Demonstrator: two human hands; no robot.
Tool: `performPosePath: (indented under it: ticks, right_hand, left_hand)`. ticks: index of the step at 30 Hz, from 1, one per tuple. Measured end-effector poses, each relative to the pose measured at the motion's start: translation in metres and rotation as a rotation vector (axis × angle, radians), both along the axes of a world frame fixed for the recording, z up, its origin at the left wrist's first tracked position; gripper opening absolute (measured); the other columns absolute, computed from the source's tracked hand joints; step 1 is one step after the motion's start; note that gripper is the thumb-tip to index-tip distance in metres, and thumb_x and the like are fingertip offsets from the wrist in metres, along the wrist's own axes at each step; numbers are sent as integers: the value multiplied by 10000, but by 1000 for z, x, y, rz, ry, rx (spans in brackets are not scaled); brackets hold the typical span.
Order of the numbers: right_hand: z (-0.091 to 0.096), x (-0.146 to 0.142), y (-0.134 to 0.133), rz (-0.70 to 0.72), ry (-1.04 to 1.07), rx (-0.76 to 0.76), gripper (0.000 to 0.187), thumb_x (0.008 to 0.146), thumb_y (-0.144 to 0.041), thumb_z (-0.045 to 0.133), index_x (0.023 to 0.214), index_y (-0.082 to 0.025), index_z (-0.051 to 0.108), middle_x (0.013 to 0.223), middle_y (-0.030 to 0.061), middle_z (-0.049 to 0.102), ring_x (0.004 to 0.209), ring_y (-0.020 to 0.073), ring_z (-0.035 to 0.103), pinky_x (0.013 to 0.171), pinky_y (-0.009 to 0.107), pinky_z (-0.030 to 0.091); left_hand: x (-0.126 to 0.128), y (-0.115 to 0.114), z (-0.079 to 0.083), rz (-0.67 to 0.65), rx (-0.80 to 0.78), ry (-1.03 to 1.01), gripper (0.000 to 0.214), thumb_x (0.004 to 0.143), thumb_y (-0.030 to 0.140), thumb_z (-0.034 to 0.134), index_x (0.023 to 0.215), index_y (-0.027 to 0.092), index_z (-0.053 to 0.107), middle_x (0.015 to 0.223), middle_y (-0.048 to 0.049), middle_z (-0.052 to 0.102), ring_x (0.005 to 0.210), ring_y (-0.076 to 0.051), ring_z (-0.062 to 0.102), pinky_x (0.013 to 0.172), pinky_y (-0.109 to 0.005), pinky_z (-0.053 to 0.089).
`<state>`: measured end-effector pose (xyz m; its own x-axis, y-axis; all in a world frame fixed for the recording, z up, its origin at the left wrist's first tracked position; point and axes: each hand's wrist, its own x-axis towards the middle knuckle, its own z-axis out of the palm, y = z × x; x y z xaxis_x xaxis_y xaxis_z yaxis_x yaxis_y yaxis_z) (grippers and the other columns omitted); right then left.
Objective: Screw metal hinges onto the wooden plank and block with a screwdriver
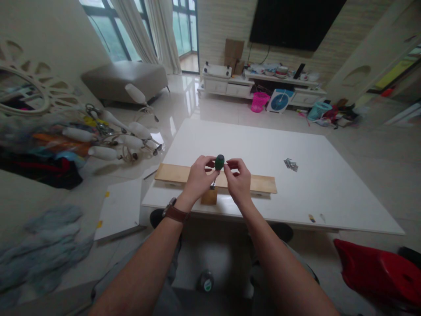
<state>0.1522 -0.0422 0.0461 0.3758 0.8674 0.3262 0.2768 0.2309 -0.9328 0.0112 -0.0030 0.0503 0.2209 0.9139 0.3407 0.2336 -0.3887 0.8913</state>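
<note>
A green-handled screwdriver (219,163) stands upright with its tip down on a small wooden block (209,196) at the near edge of the white board (312,188). My left hand (197,177) curls round the handle from the left. My right hand (238,177) pinches toward the handle from the right, fingers closed near its top. Behind the block a long flat wooden plank (263,184) lies across the board. A brown watch sits on my left wrist.
A small pile of metal screws (291,164) lies on the board to the right. A chandelier with white bulbs (115,138) rests on the floor at left. A red object (378,272) is at lower right, a white panel (120,208) at lower left.
</note>
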Motion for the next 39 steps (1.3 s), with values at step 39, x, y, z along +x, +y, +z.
performPosePath:
  ticks: [39]
  right_hand:
    - [1, 0, -1, 3, -6, -16, 194, 837, -389, 756, 882, -242, 638, 805, -12, 718, 733, 162, 676, 593, 287, 464]
  left_hand:
    - [1, 0, 1, 6, -46, 55, 190, 843, 97, 731, 1004, 189, 689, 1017, -59, 766, 919, -183, 741, 833, -340, 626]
